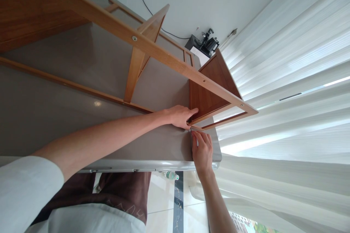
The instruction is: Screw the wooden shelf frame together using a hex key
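A wooden shelf rack [169, 62] lies on its side on a grey table [169, 142], its boards standing between two long rails. My left hand [180, 116] is closed around the near rail, close to the rack's right-hand board [210, 89], with one finger stretched against that board. Just in front of it, my right hand [202, 149] has its fingers pinched together at the rail's near side. Something thin and dark shows at those fingertips, too small to name. A narrow middle board [142, 51] joins the two rails farther left.
White curtains [287, 123] hang past the table's right end. Behind the table, a black pot-like appliance [212, 44] stands on a dark box beside the wall, with a black cable [147, 5] nearby. Below the table edge, a plastic bottle [171, 175] lies on the tiled floor.
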`<state>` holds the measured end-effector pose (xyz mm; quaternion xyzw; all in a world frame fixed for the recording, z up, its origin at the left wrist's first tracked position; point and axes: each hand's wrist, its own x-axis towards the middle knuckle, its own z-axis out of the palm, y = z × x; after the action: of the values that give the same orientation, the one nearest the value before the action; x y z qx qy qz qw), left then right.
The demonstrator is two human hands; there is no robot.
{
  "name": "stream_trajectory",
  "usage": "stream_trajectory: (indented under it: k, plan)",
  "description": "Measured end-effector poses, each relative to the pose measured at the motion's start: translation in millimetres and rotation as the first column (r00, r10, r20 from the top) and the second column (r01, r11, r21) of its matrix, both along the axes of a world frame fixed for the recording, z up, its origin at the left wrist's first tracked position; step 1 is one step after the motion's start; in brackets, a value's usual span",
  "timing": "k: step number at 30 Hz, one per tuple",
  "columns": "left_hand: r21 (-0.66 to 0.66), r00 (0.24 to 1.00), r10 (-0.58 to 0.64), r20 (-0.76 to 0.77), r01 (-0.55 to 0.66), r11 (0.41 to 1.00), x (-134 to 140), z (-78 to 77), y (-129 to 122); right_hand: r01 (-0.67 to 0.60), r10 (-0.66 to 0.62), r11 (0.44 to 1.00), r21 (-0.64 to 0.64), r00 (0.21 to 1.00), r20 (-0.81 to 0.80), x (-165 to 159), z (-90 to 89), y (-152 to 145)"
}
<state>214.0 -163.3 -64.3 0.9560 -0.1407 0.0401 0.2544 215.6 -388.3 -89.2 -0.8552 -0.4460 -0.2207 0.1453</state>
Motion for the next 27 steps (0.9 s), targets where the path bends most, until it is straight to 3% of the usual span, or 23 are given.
stream_trajectory:
  k: [9,15,27]
  plan:
    - [-0.007,1.0,-0.002,-0.002,0.002,1.0,1.6,-2.1,-0.2,-0.034,0.058,0.984,-0.177,0.989,0.135,-2.1,9.4,1.1]
    - [-0.017,1.0,-0.003,-0.007,0.003,1.0,1.9,-2.8,0.1,-0.06,0.087,0.974,-0.219,0.99,0.114,-0.9,16.8,5.7]
    - [-0.006,1.0,-0.011,0.015,0.011,1.0,1.8,-3.2,0.6,0.025,-0.019,0.997,0.067,0.996,-0.087,3.5,1.2,3.5]
